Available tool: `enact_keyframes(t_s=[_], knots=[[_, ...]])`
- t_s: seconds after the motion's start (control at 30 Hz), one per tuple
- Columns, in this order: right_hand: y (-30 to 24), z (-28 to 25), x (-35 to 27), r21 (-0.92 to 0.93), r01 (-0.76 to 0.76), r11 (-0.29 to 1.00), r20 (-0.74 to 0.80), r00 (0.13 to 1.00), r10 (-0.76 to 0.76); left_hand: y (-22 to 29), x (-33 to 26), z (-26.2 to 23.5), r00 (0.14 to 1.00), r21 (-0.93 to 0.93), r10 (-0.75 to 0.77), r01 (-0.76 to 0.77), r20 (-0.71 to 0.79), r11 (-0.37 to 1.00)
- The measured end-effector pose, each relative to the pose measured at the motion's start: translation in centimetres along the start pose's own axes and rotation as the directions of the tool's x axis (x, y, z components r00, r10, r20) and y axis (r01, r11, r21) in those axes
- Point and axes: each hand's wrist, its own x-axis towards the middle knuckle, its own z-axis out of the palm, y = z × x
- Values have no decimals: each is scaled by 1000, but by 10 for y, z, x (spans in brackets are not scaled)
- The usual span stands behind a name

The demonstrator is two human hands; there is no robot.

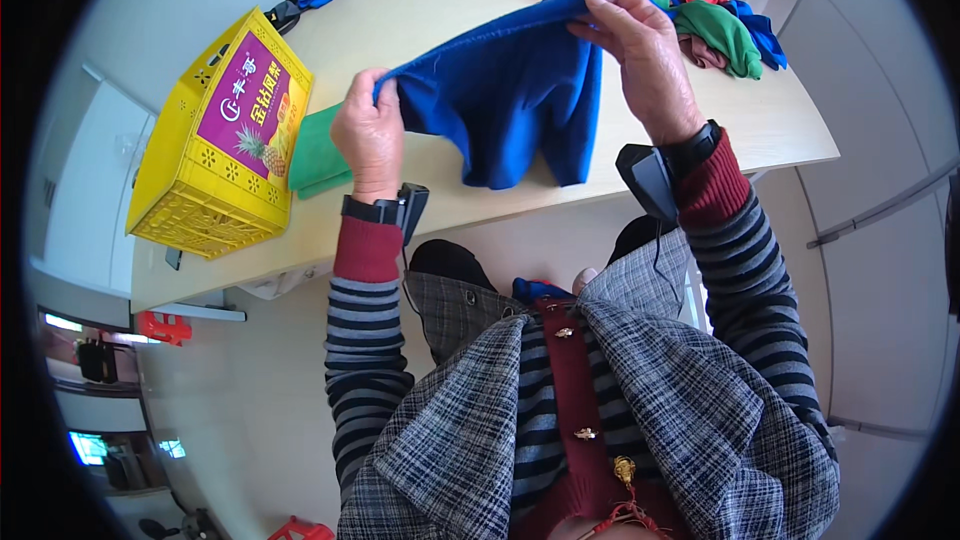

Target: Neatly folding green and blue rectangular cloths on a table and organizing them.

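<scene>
- One blue cloth (pixel 510 90) is hanging between two bare hands, over the near side of the pale table (pixel 385 25). I cannot tell if its bottom is touching the tabletop.
- Its top edge is slanting up toward the right and showing a line of stitches, while the lower part is drooping in loose folds.
- The left hand (pixel 368 135) is pinching the left end of that edge, with the thumb pressing on the fingers.
- The right hand (pixel 640 55) is pinching the other end, higher up and farther from the body.
- The step in hand seems to be spreading the cloth by its top edge. Any next move is probably calling for two firm pinches and an even pull, since the loose folds could twist.
- Just beside the left hand, a green cloth (pixel 320 152) is lying flat on the table, next to a yellow crate (pixel 215 215).
- Past the right hand, a messy heap of cloths (pixel 720 35) is covering the far corner, all red, blue, green and brown.
</scene>
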Motion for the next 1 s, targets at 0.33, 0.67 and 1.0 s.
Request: enact_keyframes(t_s=[0.33,0.67,1.0], knots=[[-10,-21,10,-218,91,972,-49,993,-105,-2,32,-55,848,-599,-133,465,513,652],[113,-49,18,-678,-125,724,23,981,191,-119,-53,25,777,-109,-305,429,550,897],[149,-42,-50,-945,257,201,291,942,167,-93,-71,71,819,-40,109,-105,563,994]])
